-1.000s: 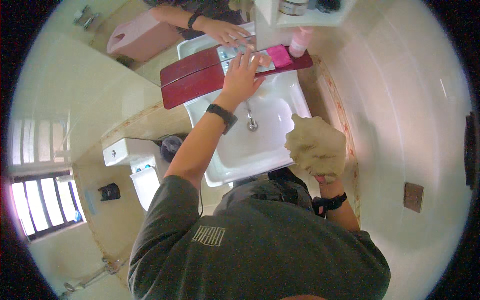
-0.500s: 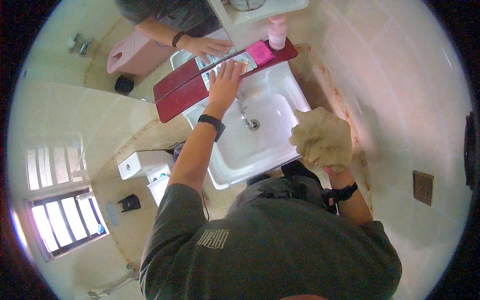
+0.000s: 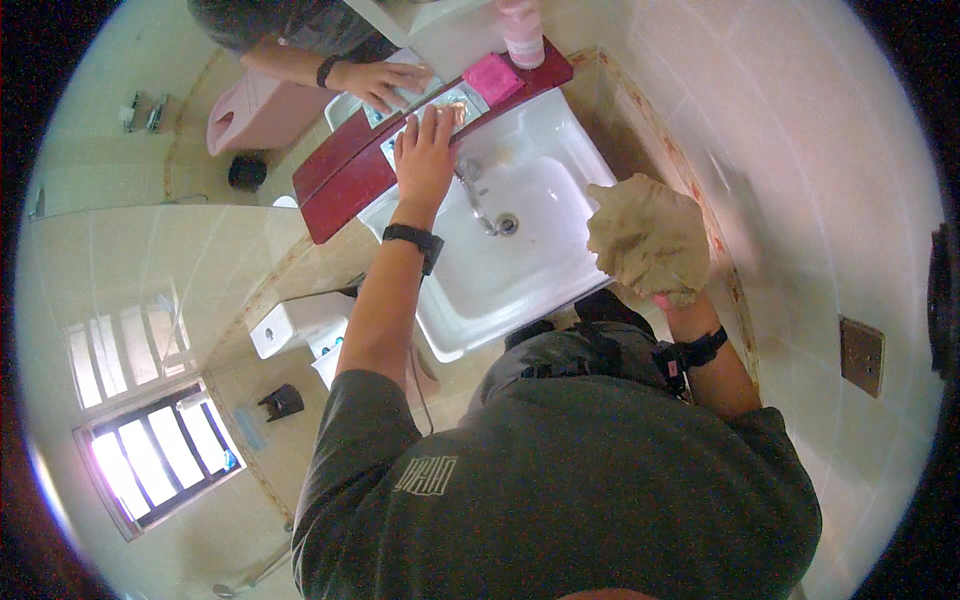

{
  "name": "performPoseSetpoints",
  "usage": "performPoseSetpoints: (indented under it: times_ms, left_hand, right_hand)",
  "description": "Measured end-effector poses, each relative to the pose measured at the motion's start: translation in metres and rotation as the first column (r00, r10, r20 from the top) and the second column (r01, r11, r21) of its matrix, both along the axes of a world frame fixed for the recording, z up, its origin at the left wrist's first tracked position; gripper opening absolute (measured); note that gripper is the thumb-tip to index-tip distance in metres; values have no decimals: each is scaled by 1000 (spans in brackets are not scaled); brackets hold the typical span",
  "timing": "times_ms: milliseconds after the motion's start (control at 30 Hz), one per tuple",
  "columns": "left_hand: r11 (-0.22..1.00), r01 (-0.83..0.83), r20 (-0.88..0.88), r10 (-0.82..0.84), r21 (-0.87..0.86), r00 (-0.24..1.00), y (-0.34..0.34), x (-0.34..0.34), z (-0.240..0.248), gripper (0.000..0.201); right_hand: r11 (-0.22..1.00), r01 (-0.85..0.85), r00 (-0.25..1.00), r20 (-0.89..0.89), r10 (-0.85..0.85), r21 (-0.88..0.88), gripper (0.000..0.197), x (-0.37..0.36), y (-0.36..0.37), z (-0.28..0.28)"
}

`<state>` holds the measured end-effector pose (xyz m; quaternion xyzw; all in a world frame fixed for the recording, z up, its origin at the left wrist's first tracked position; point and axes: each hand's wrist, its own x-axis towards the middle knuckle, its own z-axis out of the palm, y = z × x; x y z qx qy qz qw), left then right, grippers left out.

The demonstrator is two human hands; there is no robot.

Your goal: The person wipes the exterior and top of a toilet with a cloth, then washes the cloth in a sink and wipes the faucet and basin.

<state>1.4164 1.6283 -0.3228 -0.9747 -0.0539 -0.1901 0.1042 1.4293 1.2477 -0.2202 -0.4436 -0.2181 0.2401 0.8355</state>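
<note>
My left hand (image 3: pixel 424 165) reaches over the far side of the washbasin (image 3: pixel 540 240), fingers stretched out and lying on a flat pale packet (image 3: pixel 468 97) with a shiny coppery patch. That packet rests on a dark red shelf (image 3: pixel 345 185) below the mirror. A crumpled beige cloth (image 3: pixel 652 238) covers most of my right hand (image 3: pixel 682 315), which holds it up at the basin's right side. Only the base of that hand shows; its fingers are hidden by the cloth.
On the shelf, a folded pink cloth (image 3: pixel 492 78) and a pink bottle (image 3: pixel 521 35) stand right of the packet. A curved metal tap (image 3: pixel 478 205) juts over the basin. A white toilet cistern (image 3: pixel 300 322) is at left; the tiled wall (image 3: pixel 800 200) closes the right side.
The view has shifted slightly, so the shelf and basin sit higher and further left. My left hand stays on the packet, and my right hand still holds the beige cloth.
</note>
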Motion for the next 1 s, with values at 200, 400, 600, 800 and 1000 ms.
performPoseSetpoints:
  times_ms: [200, 400, 600, 800, 1000]
  left_hand:
    - [998, -26, -33, 24, -49, 999, -1, -3, -1, 60]
    - [996, 69, -11, -69, 57, 998, 12, 2, 19, 65]
    - [949, 197, 72, -184, -245, 980, -45, -4, -14, 45]
    - [817, -430, -640, 100, -384, 762, -106, 63, -154, 49]
    - [965, -261, -221, 259, 20, 940, -52, 72, -292, 54]
  right_hand:
    - [986, 103, 978, -165, -124, -130, 26, 0, -7, -12]
    - [978, -174, 984, -67, 167, -115, 76, 15, -22, -31]
    - [973, -185, 971, -176, 160, -137, 73, 21, -32, -58]
    - [551, 10, 997, 48, 55, -834, 58, 17, -55, -81]
    - [707, -8, 977, -155, -144, -707, 56, -12, -106, -96]
